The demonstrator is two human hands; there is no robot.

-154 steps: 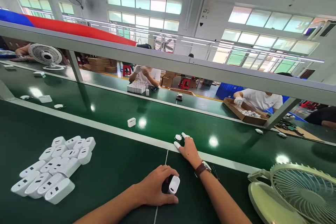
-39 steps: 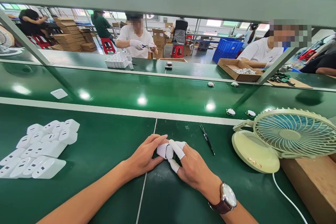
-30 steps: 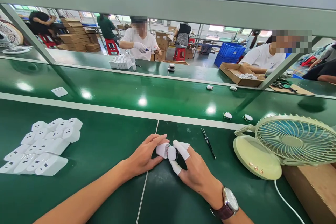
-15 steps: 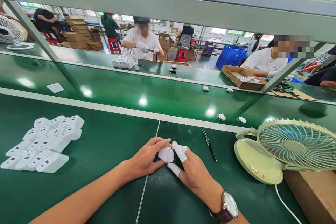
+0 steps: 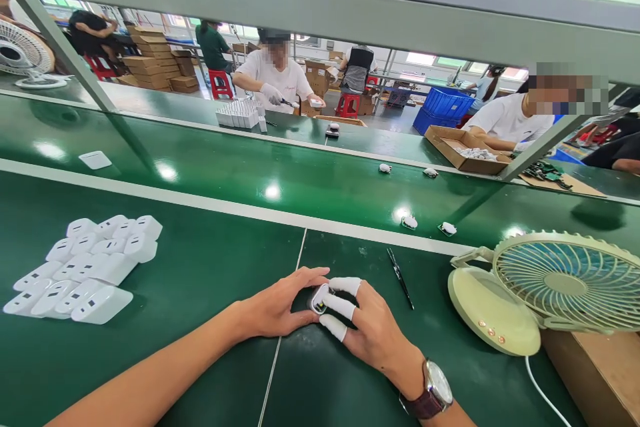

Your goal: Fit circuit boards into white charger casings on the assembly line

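A small white charger shell (image 5: 317, 298) rests on the green bench, pinched between both my hands. My left hand (image 5: 277, 303) curls round its left side, thumb underneath and fingers over the top. My right hand (image 5: 367, 328), with white finger cots on three fingertips and a watch on the wrist, presses on the shell from the right. A pile of several white charger shells (image 5: 83, 271) lies to the far left.
Black tweezers (image 5: 400, 277) lie just right of my hands. A cream desk fan (image 5: 540, 287) stands at the right, by a cardboard box (image 5: 595, 373). Small parts (image 5: 409, 221) ride the green conveyor (image 5: 260, 173). Other people work across it, beside a carton (image 5: 463, 150).
The charger shell has been turned in my fingers, and its open end now faces up. My right fingers have closed further over it. The parts on the conveyor have drifted left.
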